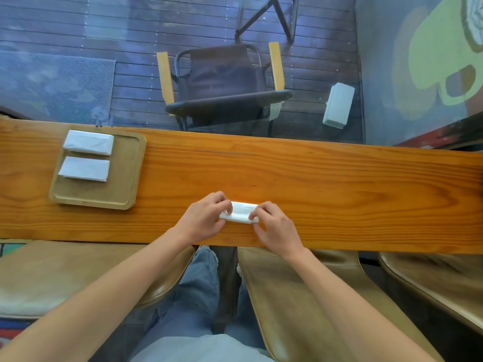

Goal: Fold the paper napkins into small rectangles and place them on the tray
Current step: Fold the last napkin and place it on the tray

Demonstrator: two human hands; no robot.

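Both hands, left hand (pixel 202 218) and right hand (pixel 274 226), pinch the ends of a folded napkin (pixel 240 212) on the table (pixel 339 184), fingers curled on it. Folding looks finished (two napkins already sit there), so next it goes onto the tray (pixel 128 176), far left.

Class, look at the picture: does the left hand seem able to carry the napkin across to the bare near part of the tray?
Probably yes. The left hand pinches the napkin at its left end, and only bare table lies between it and the tray, whose near part is unoccupied. The right hand would have to let go.
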